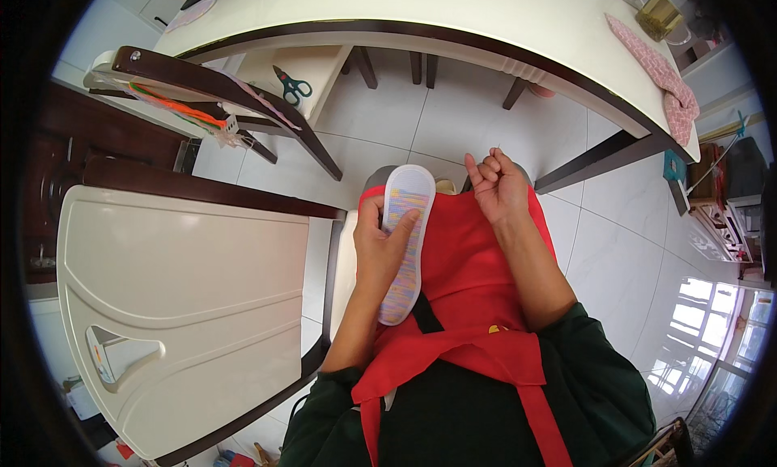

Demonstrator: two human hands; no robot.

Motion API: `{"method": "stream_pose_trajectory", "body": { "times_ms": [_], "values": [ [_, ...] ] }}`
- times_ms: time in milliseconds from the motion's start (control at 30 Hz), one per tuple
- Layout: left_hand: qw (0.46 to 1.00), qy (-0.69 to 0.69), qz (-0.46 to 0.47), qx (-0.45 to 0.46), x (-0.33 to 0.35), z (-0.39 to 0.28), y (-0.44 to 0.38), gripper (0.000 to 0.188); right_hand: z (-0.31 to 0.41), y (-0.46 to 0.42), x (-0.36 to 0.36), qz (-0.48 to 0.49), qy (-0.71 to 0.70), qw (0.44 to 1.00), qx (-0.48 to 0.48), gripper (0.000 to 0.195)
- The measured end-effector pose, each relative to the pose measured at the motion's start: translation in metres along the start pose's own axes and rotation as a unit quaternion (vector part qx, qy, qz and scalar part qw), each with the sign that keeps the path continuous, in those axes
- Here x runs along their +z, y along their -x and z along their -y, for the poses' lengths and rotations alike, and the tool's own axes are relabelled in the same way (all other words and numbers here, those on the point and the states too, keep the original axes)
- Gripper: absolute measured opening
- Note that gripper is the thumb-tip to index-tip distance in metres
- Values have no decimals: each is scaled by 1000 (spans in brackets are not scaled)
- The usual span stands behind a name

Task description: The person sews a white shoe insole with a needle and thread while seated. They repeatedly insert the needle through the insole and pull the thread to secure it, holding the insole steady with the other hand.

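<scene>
My left hand point(385, 239) holds a white-edged shoe insole point(405, 224) over my lap, thumb on its face and fingers behind. The insole stands lengthwise and bears rows of pink, yellow and blue stitching. To its right, my right hand point(499, 185) is raised over the red apron point(473, 242), palm up, with index finger and thumb pinched together. A tiny thin tip, perhaps a needle point(499, 145), shows at those fingertips; thread cannot be made out. My right hand does not touch the insole.
A white table point(425, 5) spans the top, with a pink cloth point(665, 78) and a glass cup of liquid point(658, 15) at right. Green-handled scissors point(293, 86) lie on a chair seat at upper left. Orange and green yarn point(176, 106) hangs by that chair's back. Another chair back point(188, 309) stands left.
</scene>
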State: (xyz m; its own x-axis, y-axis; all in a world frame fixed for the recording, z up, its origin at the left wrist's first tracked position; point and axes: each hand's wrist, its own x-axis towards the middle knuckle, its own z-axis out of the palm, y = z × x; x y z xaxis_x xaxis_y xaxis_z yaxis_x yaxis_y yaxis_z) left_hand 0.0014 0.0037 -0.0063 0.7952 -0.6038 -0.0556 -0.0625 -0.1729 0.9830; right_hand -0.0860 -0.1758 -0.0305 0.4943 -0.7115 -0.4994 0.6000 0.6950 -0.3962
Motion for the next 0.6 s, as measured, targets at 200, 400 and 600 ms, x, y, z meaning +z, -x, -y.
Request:
{"method": "stream_pose_trajectory", "body": {
  "times_ms": [200,400,600],
  "values": [
    [999,21,21,-17,0,9,-2,28,-2,1,-1,10,53,998,-40,8],
    [851,419,265,-172,-11,48,-23,30,-12,20,11,147,355,909,-164,8],
    [458,744,452,-179,-3,83,-29,65,-25,51,36,320,580,610,-434,11]
  ]
}}
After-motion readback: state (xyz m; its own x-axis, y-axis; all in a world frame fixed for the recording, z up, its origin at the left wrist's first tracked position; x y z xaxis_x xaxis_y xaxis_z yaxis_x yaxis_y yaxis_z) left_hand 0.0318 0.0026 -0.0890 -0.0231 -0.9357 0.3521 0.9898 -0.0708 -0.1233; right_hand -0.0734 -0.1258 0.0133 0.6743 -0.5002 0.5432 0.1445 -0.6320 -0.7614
